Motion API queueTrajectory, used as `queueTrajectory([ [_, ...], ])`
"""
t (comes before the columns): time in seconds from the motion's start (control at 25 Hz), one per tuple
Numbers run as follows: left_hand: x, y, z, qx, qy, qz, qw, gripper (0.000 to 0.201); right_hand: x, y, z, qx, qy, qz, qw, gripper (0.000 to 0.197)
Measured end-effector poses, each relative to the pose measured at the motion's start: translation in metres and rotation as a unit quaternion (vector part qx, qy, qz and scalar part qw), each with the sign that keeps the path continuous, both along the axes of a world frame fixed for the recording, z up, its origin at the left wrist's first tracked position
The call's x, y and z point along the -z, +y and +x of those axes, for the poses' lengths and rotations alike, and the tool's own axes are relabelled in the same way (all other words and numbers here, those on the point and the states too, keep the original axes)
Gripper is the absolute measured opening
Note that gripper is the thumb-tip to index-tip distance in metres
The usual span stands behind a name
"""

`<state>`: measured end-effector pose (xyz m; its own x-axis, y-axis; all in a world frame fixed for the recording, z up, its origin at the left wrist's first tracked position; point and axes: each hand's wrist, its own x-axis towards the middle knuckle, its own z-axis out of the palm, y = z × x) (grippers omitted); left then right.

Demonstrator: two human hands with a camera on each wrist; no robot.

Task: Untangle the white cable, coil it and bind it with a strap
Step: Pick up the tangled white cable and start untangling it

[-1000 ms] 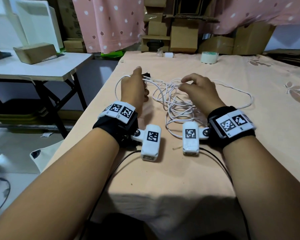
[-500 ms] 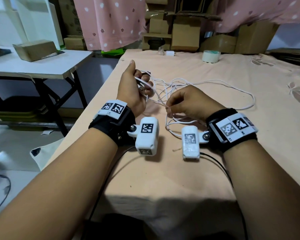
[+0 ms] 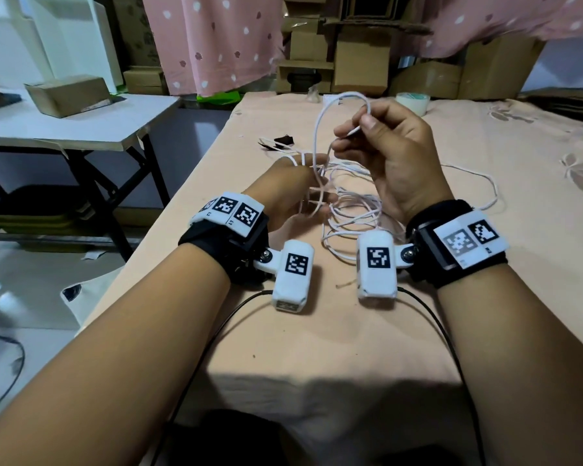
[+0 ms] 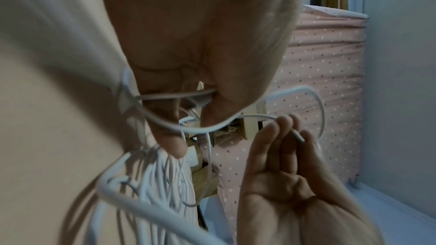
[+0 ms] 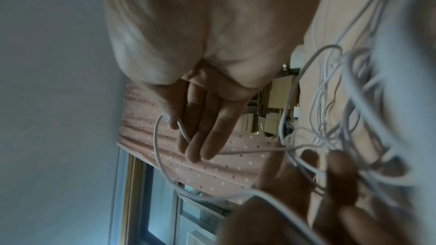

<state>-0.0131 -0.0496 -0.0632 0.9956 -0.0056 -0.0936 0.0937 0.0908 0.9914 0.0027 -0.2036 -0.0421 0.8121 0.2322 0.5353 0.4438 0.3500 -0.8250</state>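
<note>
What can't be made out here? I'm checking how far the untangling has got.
- How the white cable strands cross: thin and overlapping in the head view, blurred in both wrist views.
- Left hand fingers' hold on the strands: head view shows mostly its back; the left wrist view blurs it.
- The dark piece beyond the tangle: too small to identify as the strap.

A peach-clothed table (image 3: 317,331) carries the tangled white cable (image 3: 354,210), a tape roll (image 3: 413,103) and a dark strap (image 3: 283,140).
</note>
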Motion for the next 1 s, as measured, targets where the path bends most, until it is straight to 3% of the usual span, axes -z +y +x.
queueTrajectory([
  [0.16,0.004,0.003,-0.003,0.001,-0.076,0.101,0.992,0.009,-0.008,-0.005,-0.001,-0.067,0.043,0.121,0.99,0.018],
  [0.24,0.004,0.007,0.001,-0.041,-0.114,0.133,0.984,0.013,-0.009,-0.006,0.001,-0.056,0.066,0.129,0.988,0.016],
  [0.36,0.003,0.006,0.002,-0.063,-0.129,0.135,0.98,0.013,0.003,-0.001,0.006,0.054,0.121,-0.055,0.99,0.041],
  [0.48,0.002,0.007,0.001,-0.062,-0.138,0.139,0.979,0.012,0.016,0.005,0.009,0.114,0.088,-0.212,0.967,0.02],
  [0.64,0.002,0.008,-0.002,-0.031,-0.161,0.164,0.973,0.014,0.015,0.001,0.008,0.142,0.023,-0.248,0.958,0.009],
  [0.76,0.003,0.005,-0.002,-0.009,-0.162,0.18,0.97,0.014,0.014,0.001,0.007,0.183,0.005,-0.225,0.957,0.004],
  [1.0,0.006,0.008,0.001,-0.021,-0.139,0.225,0.964,0.015,-0.001,0.002,0.002,0.164,-0.04,0.005,0.986,0.013],
])
